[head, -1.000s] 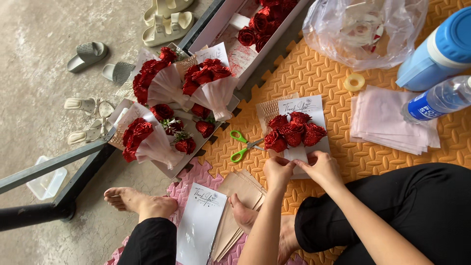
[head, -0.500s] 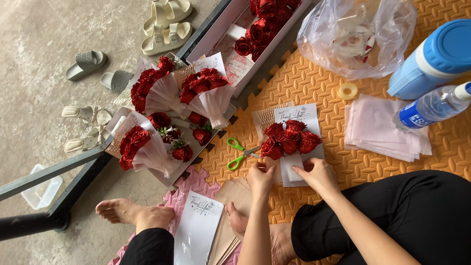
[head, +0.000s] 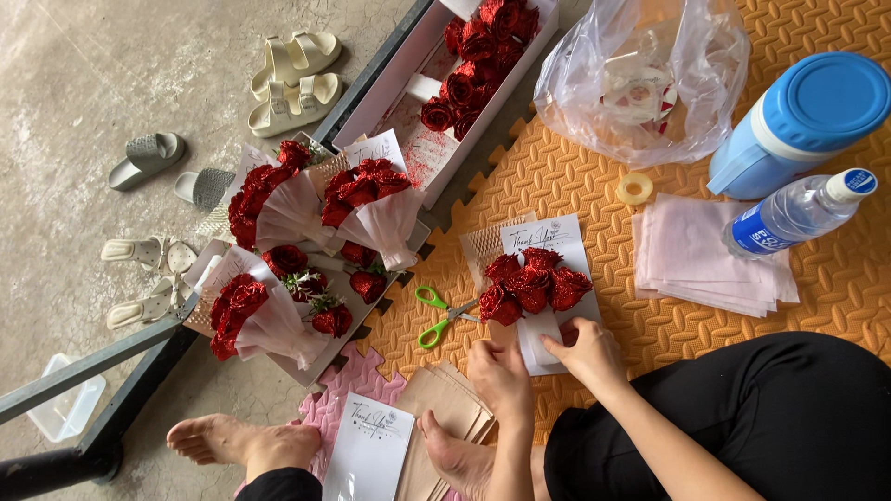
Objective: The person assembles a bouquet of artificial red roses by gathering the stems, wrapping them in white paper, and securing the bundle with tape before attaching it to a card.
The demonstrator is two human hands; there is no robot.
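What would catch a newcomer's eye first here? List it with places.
The cluster of glittery red roses on white printed paper at the centre of the orange foam mat, with the left hand and right hand at its base. Left of it, finished white-wrapped rose bouquets fill a tray.

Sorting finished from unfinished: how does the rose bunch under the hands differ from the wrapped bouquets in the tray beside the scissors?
The rose bunch lies on flat white paper on the orange mat, held by the left hand and right hand; the wrapped bouquets are already gathered in pale tissue cones. The bunch lies alone, while the bouquets are crowded together in a tray, untouched. Both are glittery red roses.
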